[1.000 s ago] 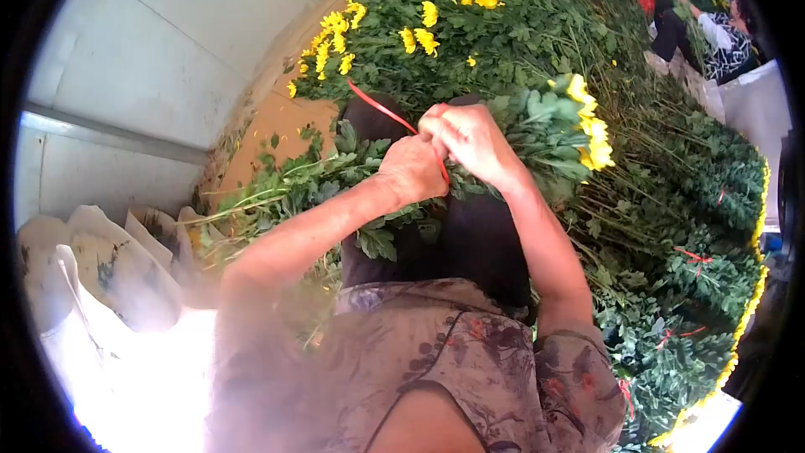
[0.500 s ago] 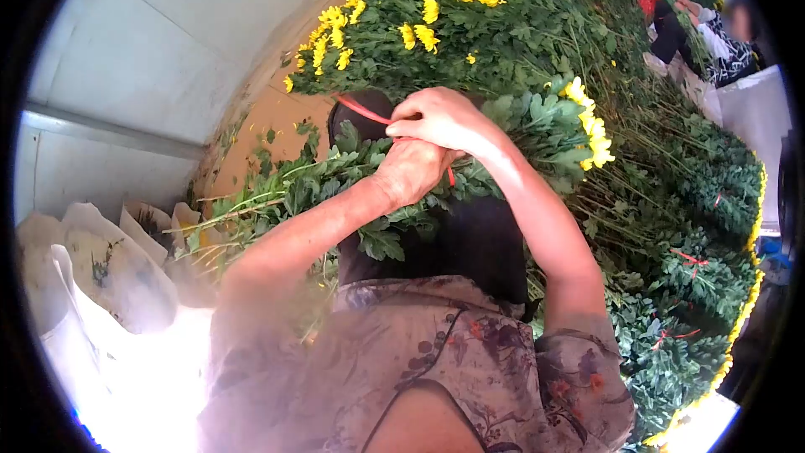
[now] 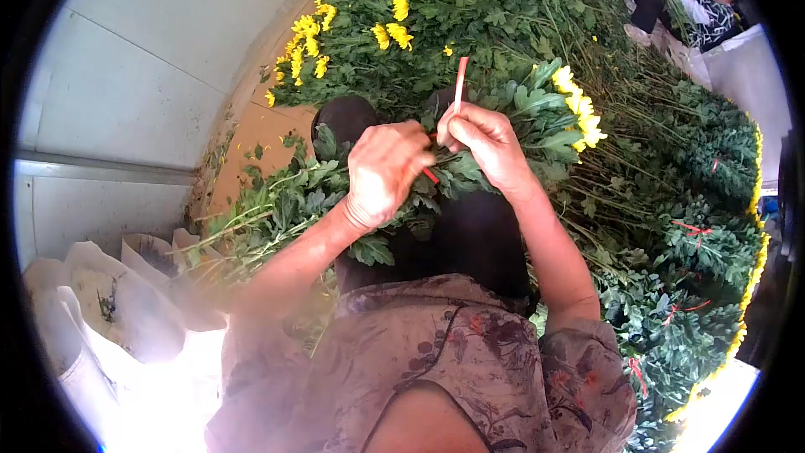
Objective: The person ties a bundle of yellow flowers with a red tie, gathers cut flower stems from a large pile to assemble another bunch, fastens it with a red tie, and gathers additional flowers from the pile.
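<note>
A bunch of yellow chrysanthemums lies across my dark-trousered knees, its flower heads [image 3: 579, 109] to the right and its leafy stems [image 3: 277, 201] to the left. My right hand [image 3: 490, 144] is closed on a red ribbon [image 3: 460, 84] over the bunch, with one ribbon end standing up above the thumb. Beside it, my left hand [image 3: 384, 172] curls over the stems, slightly blurred. Another short red end shows just under its fingertips, which seem to pinch the ribbon. The crossing between the two hands is partly hidden.
Heaped chrysanthemums [image 3: 503, 25] cover the floor ahead and to the right; some bunches there carry red ties [image 3: 692, 228]. White bags [image 3: 126, 302] stand at lower left by a pale wall [image 3: 134, 59]. Another person [image 3: 704, 13] sits at the upper right.
My hands, earlier overlapping on the bunch, have drawn apart to left and right. The ribbon end that pointed left now stands upright from my right hand.
</note>
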A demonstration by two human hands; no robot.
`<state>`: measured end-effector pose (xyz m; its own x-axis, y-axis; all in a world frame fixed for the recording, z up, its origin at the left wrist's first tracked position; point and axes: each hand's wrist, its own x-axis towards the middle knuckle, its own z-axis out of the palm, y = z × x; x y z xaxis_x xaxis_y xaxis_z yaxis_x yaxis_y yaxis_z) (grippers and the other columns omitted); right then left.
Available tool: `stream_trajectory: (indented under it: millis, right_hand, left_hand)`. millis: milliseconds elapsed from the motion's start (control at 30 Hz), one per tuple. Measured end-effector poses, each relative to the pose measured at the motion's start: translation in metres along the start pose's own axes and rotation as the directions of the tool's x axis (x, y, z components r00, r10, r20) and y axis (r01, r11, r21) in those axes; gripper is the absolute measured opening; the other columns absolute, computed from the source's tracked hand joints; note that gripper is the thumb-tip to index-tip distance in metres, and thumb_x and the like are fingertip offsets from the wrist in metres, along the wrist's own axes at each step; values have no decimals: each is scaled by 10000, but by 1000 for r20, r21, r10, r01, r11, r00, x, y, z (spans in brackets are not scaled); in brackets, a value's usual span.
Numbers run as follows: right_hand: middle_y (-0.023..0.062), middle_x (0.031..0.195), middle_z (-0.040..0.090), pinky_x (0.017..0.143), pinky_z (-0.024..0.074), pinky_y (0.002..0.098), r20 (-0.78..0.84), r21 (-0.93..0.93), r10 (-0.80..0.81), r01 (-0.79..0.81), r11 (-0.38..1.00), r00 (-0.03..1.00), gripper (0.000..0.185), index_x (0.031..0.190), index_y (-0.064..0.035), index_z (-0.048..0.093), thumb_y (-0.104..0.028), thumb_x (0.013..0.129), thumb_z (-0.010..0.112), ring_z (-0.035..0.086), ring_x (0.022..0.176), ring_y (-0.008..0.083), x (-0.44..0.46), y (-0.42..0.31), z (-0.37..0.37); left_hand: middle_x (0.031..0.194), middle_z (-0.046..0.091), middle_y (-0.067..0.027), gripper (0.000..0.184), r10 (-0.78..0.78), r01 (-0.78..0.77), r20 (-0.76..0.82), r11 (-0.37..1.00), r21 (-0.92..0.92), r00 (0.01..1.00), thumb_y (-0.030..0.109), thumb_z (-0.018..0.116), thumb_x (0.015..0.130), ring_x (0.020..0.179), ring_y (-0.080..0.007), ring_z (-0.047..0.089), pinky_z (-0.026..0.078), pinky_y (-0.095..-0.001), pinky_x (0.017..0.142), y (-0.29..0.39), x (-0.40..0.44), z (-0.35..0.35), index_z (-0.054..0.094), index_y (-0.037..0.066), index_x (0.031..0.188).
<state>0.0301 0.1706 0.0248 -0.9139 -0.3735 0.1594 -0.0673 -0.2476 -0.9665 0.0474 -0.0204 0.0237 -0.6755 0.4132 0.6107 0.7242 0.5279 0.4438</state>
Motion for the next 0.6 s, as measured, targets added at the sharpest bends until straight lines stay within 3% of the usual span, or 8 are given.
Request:
stream_trajectory:
  millis: [100, 167, 233, 300, 333, 400, 500, 600]
  right_hand:
    - [10, 825, 588, 663, 421, 226, 167, -25, -11, 16, 1000, 986, 174, 850, 3, 620, -127, 936, 542, 511, 734, 76, -2, -5, -10]
    - [9, 821, 583, 665, 414, 232, 203, -5, -15, 17, 1000, 979, 161, 839, -1, 616, -113, 929, 543, 499, 728, 76, -2, -5, -13]
    - [6, 794, 573, 666, 416, 237, 173, 0, -22, 23, 1000, 985, 180, 816, -6, 615, -122, 931, 539, 505, 721, 76, -2, -4, -15]
    - [35, 937, 575, 696, 434, 243, 137, 38, -2, -3, 999, 991, 127, 857, -15, 592, -134, 866, 635, 529, 818, 98, 0, 0, -11]
    - [63, 1044, 550, 740, 449, 266, 60, -156, -61, 70, 985, 996, 174, 881, -20, 571, -133, 814, 685, 536, 908, 135, 2, 2, -2]
    - [130, 1285, 436, 880, 463, 348, 154, -623, -199, 252, 740, 968, 393, 943, -32, 508, -117, 678, 786, 499, 1142, 261, 3, -3, 3]
    - [146, 1288, 458, 910, 456, 373, 283, -705, -187, 336, 624, 941, 212, 781, 11, 527, -50, 699, 712, 496, 1163, 303, 3, -4, 1]
    - [153, 1305, 456, 889, 461, 365, 215, -630, -96, 213, 747, 972, 149, 706, 14, 515, -38, 738, 651, 510, 1149, 301, 4, -3, -3]
  left_hand:
    - [910, 640, -102, 196, -170, 147, -101, 968, -204, 980, 163, 683, 799, 823, -253, 599, 484, -325, 730, -2, 2, 10, 642, 18, 923]
    - [867, 648, -107, 210, -377, 418, 180, 813, -405, 908, 205, 620, 879, 774, -249, 593, 477, -317, 721, -1, 5, 8, 641, 6, 942]
    - [753, 613, -54, 302, -305, 338, 153, 764, -549, 940, 289, 544, 943, 689, -172, 535, 436, -284, 650, -16, 6, 16, 637, 5, 897]
    - [685, 526, 18, 362, -368, 691, 589, 305, -655, 720, 345, 507, 963, 657, -99, 446, 376, -261, 599, -26, 6, 9, 633, 30, 837]
    - [662, 448, 52, 367, -357, 699, 608, 237, -675, 709, 360, 510, 960, 660, -57, 386, 329, -236, 602, -26, 10, 6, 622, 50, 797]
    - [663, 464, 44, 360, -326, 698, 620, 251, -671, 713, 352, 516, 957, 665, -64, 399, 333, -236, 620, -28, 13, 1, 625, 45, 806]
    - [785, 616, -10, 278, -215, 730, 702, 296, -616, 679, 271, 586, 916, 808, -108, 529, 410, -261, 791, -37, 23, -14, 679, 10, 890]
    - [841, 659, -20, 143, -187, 759, 743, 286, -585, 643, 136, 638, 874, 840, -122, 580, 449, -271, 807, -37, 24, -17, 691, 9, 912]
